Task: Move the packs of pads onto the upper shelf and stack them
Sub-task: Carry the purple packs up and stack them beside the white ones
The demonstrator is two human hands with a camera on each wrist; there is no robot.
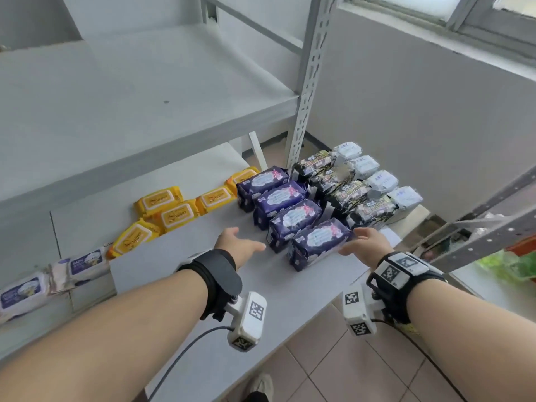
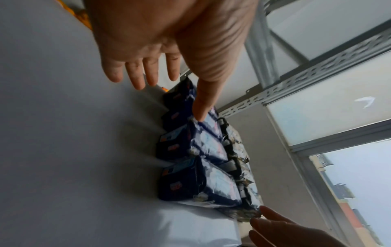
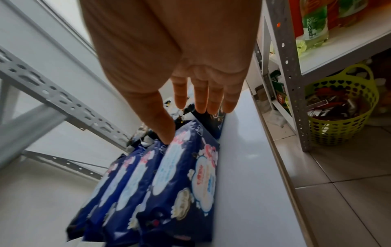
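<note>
Several purple packs of pads lie side by side on the lower shelf board point(image 1: 232, 285), the nearest one point(image 1: 319, 242) closest to me. Behind them sit rows of black-and-gold packs point(image 1: 348, 192) and pale grey packs point(image 1: 380, 181). My left hand point(image 1: 246, 246) hovers open just left of the nearest purple pack point(image 2: 190, 180), a small gap apart. My right hand point(image 1: 359, 242) is open at that pack's right end; its thumb point(image 3: 165, 132) lies over the pack point(image 3: 186, 175), and I cannot tell if it touches. The upper shelf point(image 1: 145, 97) is bare.
Yellow wipes packs point(image 1: 174, 210) and white-and-blue wipes packs point(image 1: 84, 261) lie further left on the lower level. A perforated grey post point(image 1: 307, 82) stands at the upper shelf's right corner. A neighbouring rack on the right holds bottles point(image 3: 315, 25); a green basket point(image 3: 338, 113) stands on the tiled floor.
</note>
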